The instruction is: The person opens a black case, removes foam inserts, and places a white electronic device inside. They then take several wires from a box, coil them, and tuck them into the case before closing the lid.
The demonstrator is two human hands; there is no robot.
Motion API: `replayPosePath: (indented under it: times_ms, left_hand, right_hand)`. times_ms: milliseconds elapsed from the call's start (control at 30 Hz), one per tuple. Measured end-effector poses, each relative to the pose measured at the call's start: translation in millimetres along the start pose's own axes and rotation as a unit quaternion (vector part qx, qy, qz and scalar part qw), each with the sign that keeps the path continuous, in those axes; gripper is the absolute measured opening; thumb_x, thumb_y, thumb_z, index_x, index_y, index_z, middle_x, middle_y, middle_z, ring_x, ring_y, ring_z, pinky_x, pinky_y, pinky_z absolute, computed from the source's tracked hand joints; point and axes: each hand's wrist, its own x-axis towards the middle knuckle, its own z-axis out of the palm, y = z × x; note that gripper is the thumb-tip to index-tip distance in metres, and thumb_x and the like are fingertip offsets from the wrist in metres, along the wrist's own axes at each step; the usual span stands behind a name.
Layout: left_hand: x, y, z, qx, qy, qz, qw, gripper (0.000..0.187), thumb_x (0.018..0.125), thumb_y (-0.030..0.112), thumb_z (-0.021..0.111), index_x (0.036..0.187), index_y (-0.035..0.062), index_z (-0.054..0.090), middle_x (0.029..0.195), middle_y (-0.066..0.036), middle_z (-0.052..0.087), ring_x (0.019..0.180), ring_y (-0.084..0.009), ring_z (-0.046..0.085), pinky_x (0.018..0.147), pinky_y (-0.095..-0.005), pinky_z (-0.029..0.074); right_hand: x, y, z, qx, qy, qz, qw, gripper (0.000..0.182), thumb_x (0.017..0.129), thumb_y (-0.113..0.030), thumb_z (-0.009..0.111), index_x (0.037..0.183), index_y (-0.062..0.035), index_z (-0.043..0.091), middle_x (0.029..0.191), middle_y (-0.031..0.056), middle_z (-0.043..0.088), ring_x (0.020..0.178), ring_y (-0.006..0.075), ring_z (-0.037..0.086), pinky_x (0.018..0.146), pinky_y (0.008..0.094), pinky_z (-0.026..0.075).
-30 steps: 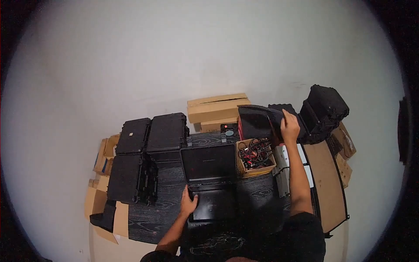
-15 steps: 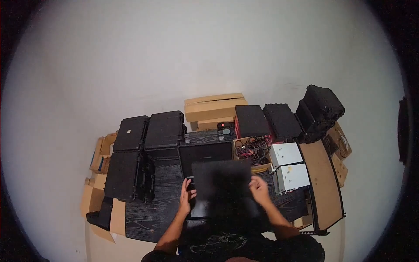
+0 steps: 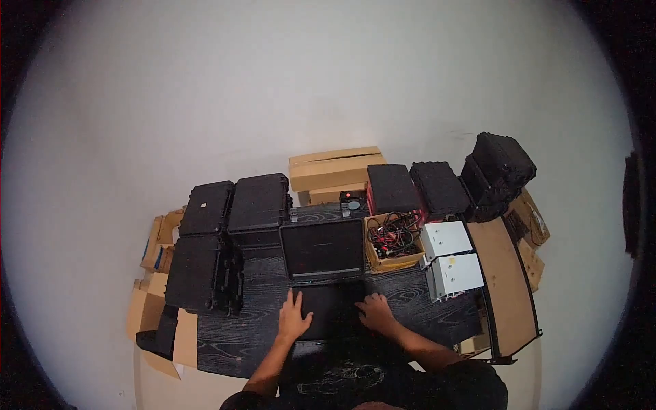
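Observation:
An opened black case stands before me, its raised lid (image 3: 322,250) leaning back with a dark flat lining inside. In the lower half lies a flat black panel (image 3: 331,311), dark enough that its edges are hard to make out. My left hand (image 3: 294,320) rests at the panel's left side with fingers stretched out and thumb apart. At the right side, my right hand (image 3: 378,314) touches the panel with its fingertips, fingers spread and slightly bent. Neither hand is wrapped round anything.
Several closed black cases (image 3: 258,201) stand on the left of the dark wood-grain table (image 3: 239,342). Right of the lid sit a cardboard box of tangled cables (image 3: 395,242) and two white boxes (image 3: 456,275). More black cases (image 3: 441,188) and cardboard boxes (image 3: 335,167) line the back.
The black panel has gone from being held up between both hands to lying low in the case. Both hands have loosened and come down; the raised lid now shows fully.

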Motion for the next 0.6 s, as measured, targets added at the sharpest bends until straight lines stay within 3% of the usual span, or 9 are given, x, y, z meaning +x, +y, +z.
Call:
replayPosePath:
  times_ms: [133, 267, 367, 467, 533, 567, 600]
  left_hand:
    - [-10.4, -8.4, 21.6, 0.163, -0.021, 0.064, 0.984, 0.073, 0.086, 0.045, 0.073, 0.147, 0.0081, 0.056, 0.166, -0.023, 0.024, 0.148, -0.0380, 0.035, 0.118, -0.0682, 0.022]
    - [-14.0, -12.5, 29.5, 0.289, -0.070, 0.114, 0.948, 0.068, 0.085, 0.053, 0.072, 0.138, 0.0115, 0.064, 0.160, -0.014, 0.038, 0.147, -0.0323, 0.038, 0.114, -0.0759, 0.020]
    - [-13.6, -6.6, 26.5, 0.294, -0.138, 0.096, 0.941, 0.063, 0.086, 0.053, 0.070, 0.133, 0.0119, 0.067, 0.147, -0.010, 0.055, 0.139, -0.0283, 0.048, 0.114, -0.0751, 0.021]
    - [-7.7, -8.8, 27.4, 0.270, -0.170, 0.066, 0.945, 0.058, 0.088, 0.052, 0.067, 0.128, 0.0107, 0.069, 0.138, -0.009, 0.064, 0.131, -0.0266, 0.056, 0.113, -0.0700, 0.028]
    - [-9.1, -20.4, 41.8, 0.251, -0.144, 0.070, 0.955, 0.057, 0.090, 0.053, 0.065, 0.127, 0.0104, 0.070, 0.134, -0.008, 0.066, 0.126, -0.0264, 0.059, 0.110, -0.0649, 0.035]
    - [-9.4, -19.9, 41.8, 0.250, -0.149, 0.065, 0.955, 0.056, 0.091, 0.053, 0.064, 0.126, 0.0102, 0.070, 0.133, -0.008, 0.067, 0.125, -0.0264, 0.059, 0.108, -0.0623, 0.038]
    - [-9.2, -15.6, 37.6, 0.249, -0.154, 0.060, 0.954, 0.056, 0.092, 0.053, 0.062, 0.126, 0.0099, 0.070, 0.133, -0.008, 0.067, 0.125, -0.0263, 0.060, 0.106, -0.0597, 0.041]
  right_hand:
    - [2.9, -1.2, 1.8, -0.074, -0.011, -0.025, 0.997, 0.043, 0.085, -0.031, 0.073, 0.125, -0.0147, 0.073, 0.125, 0.0123, 0.062, 0.128, 0.0369, 0.048, 0.109, 0.0669, 0.032]
    - [1.3, -7.5, 2.2, -0.108, -0.023, -0.044, 0.993, 0.043, 0.085, -0.034, 0.073, 0.123, -0.0141, 0.074, 0.129, 0.0117, 0.064, 0.144, 0.0412, 0.035, 0.113, 0.0786, 0.019]
    - [0.0, 2.4, 13.4, -0.108, 0.001, -0.067, 0.992, 0.029, 0.088, -0.034, 0.070, 0.112, -0.0179, 0.074, 0.116, 0.0085, 0.068, 0.133, 0.0359, 0.048, 0.111, 0.0781, 0.024]
    - [17.3, 25.7, -5.6, 0.037, 0.089, -0.028, 0.995, 0.021, 0.087, -0.028, 0.070, 0.101, -0.0135, 0.073, 0.102, 0.0113, 0.071, 0.114, 0.0343, 0.063, 0.108, 0.0661, 0.039]
    - [37.4, 45.9, -55.2, 0.104, 0.161, 0.113, 0.975, 0.016, 0.082, -0.013, 0.070, 0.097, -0.0080, 0.074, 0.096, 0.0125, 0.072, 0.097, 0.0351, 0.068, 0.095, 0.0503, 0.052]
    - [49.6, 77.3, -74.0, 0.089, 0.216, 0.040, 0.971, 0.012, 0.081, -0.010, 0.068, 0.091, -0.0039, 0.071, 0.095, 0.0168, 0.071, 0.092, 0.0378, 0.067, 0.084, 0.0464, 0.053]
    - [61.6, 94.6, -97.2, 0.111, 0.339, 0.039, 0.933, 0.009, 0.083, -0.009, 0.067, 0.089, -0.0033, 0.071, 0.095, 0.0171, 0.071, 0.092, 0.0372, 0.067, 0.085, 0.0464, 0.053]
